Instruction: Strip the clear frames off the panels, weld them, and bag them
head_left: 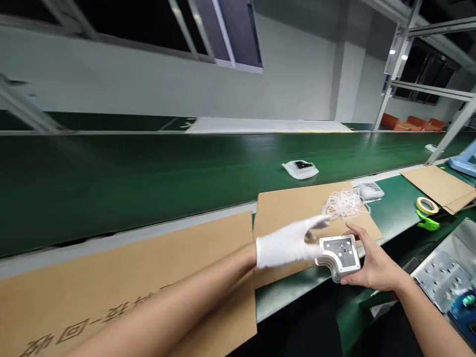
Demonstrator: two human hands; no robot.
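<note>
Cardboard (284, 204) lies on the green counter (396, 213). By the counter's near edge, the bare right hand (376, 265) is clamped on a white-framed part (346, 254) with a dark panel and a concave corner. The gloved left hand (286, 245) has thumb and fingers apart at the part's left end; whether they touch it, I cannot tell. White strips (342, 204) lie heaped behind.

I see room to reach over the flat cardboard (278, 206) behind the gloved left hand (292, 243). The white stringy pile (344, 203), the metal post (455, 125) and the packet (302, 171) on the green belt (208, 171) block the way.
</note>
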